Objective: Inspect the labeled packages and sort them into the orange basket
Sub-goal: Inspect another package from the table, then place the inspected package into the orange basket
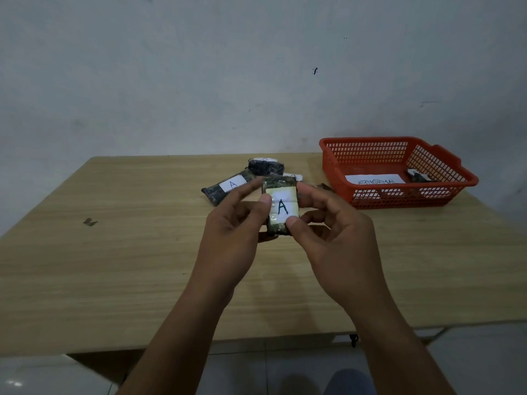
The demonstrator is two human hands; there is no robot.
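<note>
Package (281, 208) marked "A" held up at frame centre, label toward the camera for reading.
Fingers of the left hand (231, 238) and right hand (336, 243) curl round its two sides, thumbs pinching the label's edges; behind it more packages (225, 186) lie on the table (128, 252), and the orange basket (399, 172) sits at the right with one package and an "ABNORMAL" sheet inside.

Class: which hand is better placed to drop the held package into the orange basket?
Probably the right hand: it already pinches the package, and the orange basket sits on its side of the table.
</note>
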